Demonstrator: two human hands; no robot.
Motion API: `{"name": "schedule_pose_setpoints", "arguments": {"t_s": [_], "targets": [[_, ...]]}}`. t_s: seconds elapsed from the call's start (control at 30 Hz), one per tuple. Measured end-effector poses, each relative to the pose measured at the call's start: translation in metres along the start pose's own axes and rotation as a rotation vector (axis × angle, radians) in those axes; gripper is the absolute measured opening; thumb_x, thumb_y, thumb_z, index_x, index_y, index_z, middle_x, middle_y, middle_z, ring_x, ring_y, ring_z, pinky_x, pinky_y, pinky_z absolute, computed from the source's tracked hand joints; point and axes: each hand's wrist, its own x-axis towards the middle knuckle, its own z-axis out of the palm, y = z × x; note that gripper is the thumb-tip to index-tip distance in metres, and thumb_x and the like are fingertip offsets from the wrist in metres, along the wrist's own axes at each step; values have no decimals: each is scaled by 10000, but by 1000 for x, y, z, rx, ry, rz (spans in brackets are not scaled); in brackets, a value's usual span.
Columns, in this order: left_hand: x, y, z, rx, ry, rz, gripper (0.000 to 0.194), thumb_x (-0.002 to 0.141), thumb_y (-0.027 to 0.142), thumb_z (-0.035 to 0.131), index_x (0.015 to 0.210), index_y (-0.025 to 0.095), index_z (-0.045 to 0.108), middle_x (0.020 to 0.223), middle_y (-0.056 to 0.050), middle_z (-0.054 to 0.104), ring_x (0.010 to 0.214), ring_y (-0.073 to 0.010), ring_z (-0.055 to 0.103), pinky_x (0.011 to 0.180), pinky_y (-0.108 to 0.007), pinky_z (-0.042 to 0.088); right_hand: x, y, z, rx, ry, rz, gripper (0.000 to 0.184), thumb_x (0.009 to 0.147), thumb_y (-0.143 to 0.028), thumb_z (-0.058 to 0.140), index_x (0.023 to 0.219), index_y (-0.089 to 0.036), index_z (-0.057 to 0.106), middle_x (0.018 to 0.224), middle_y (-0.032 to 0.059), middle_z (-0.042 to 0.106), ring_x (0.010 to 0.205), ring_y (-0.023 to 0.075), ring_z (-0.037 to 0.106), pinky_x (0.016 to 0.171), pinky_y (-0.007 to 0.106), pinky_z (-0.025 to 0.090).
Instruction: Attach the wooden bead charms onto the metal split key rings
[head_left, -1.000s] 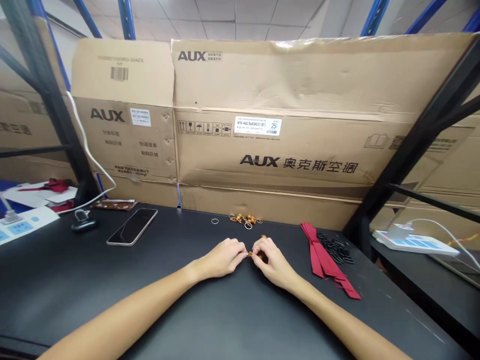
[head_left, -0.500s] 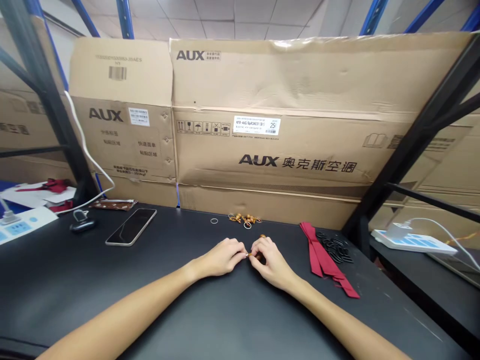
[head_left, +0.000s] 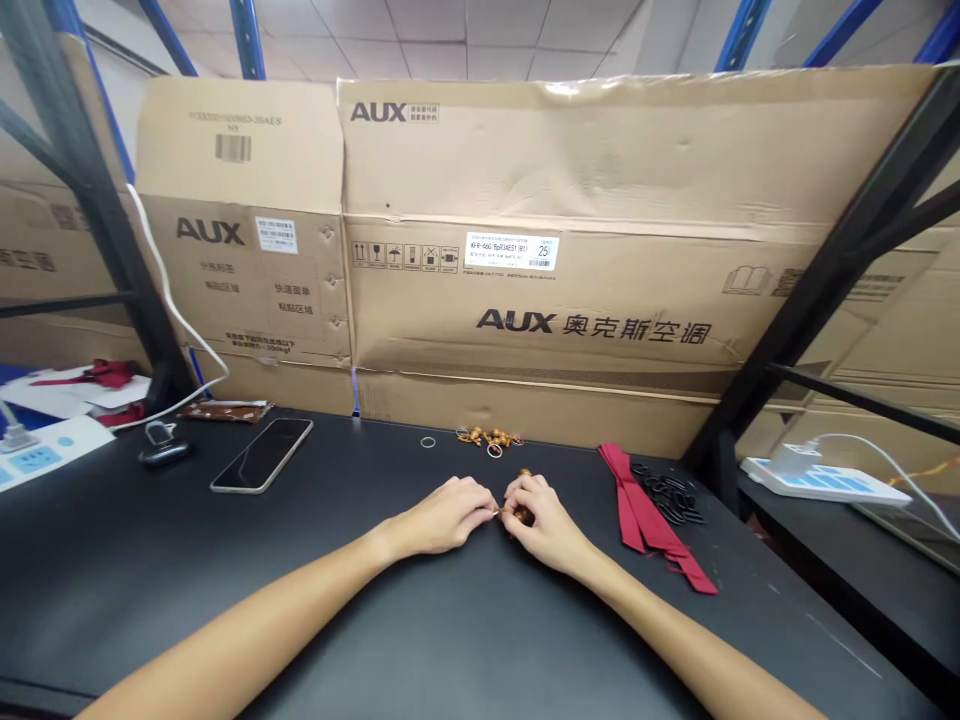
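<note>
Black workbench (head_left: 187, 570), left hand (head_left: 442, 517) and right hand (head_left: 544, 522) meeting mid-bench, fingertips of both pinched closed on a small brass piece (head_left: 519, 514), more brass pieces (head_left: 487, 437) just ahead, red ribbon (head_left: 643, 510) and black rings (head_left: 667, 493) to the right, phone (head_left: 261, 455) well left

A smartphone (head_left: 262, 456) lies on the black tabletop (head_left: 127, 560) before flattened AUX cartons (head_left: 525, 290), with a power strip (head_left: 821, 484) off to the right.

View: your one head camera, worn on your head | Looks from: above the near edge of the table (head_left: 187, 590) | Faces: forward and down | Nearest: your hands (head_left: 491, 522), close in at lower centre | Beyond: cardboard boxes (head_left: 525, 180), a shelf frame (head_left: 840, 260), the ceiling (head_left: 450, 30) along the top
</note>
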Motion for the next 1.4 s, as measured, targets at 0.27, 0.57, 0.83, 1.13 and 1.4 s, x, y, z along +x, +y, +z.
{"name": "schedule_pose_setpoints", "arguments": {"t_s": [0.27, 0.57, 0.83, 1.13, 1.4], "targets": [[-3, 2, 0, 71, 40, -11, 219, 876, 380, 596, 776, 186, 577, 1100, -48, 599, 1020, -202, 531, 912, -335, 395, -1, -3, -2, -70, 2, -20, 89, 808, -171, 554, 728, -209, 552, 871, 38, 582, 837, 207, 492, 753, 369, 413], [-4, 0, 3, 58, 90, -15, 90, 901, 223, 543, 910, 199, 629, 1174, -67, 565, 1082, -212, 511, 957, -363, 417, -1, -8, -5, -17, 16, -121, 87, 847, -182, 532, 770, -219, 549, 921, 54, 581, 862, 211, 503, 778, 386, 432], [-3, -1, 3, 43, 95, -22, 96, 882, 280, 586, 884, 205, 645, 1162, -66, 569, 1081, -217, 513, 960, -371, 416, -2, -1, -4, -106, 44, -85, 102, 851, -189, 534, 755, -215, 561, 917, 60, 583, 876, 226, 508, 757, 388, 430], [-3, 0, 3, 71, 100, -10, 132, 920, 232, 512, 891, 199, 636, 1168, -69, 570, 1085, -213, 512, 959, -369, 418, -2, -2, -4, -102, 53, -90, 110, 860, -195, 539, 757, -217, 570, 943, 63, 587, 887, 227, 511, 760, 393, 432], [-3, -1, 5, 128, 110, -5, 116, 906, 254, 533, 876, 193, 627, 1162, -70, 569, 1072, -221, 516, 953, -379, 410, -2, -3, -5, -51, 6, -138, 105, 881, -247, 543, 791, -226, 594, 996, 64, 581, 934, 228, 509, 809, 415, 438]]}}
